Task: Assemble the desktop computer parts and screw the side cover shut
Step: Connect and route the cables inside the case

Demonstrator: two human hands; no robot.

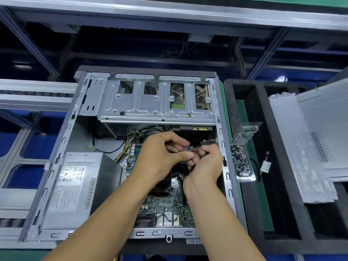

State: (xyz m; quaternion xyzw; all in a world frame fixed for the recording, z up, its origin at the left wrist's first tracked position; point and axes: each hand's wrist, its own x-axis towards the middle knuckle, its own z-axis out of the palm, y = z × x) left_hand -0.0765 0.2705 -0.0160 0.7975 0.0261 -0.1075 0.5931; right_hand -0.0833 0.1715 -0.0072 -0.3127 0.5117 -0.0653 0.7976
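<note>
Open grey sheet-metal computer case (56, 166), lying on its side, interior facing up; all places below are given relative to it. Inside, upper part: silver perforated steel drive cage (156, 102). Inside, lower left: grey boxed power supply with white label (75, 189). Inside, centre and lower right: green motherboard (165, 206). Above the motherboard, both hands meet: left hand (160, 159), fingers curled, pinching a small black-and-red cable connector (192, 149); right hand (207, 164), fingers curled round the same connector's other end and its dark wiring. Just beside the case's right edge: clear plastic blister tray of small black screws (242, 162). Further right: black foam compartment tray (278, 185), with the pale grey perforated metal side cover (323, 129) over its right part.
</note>
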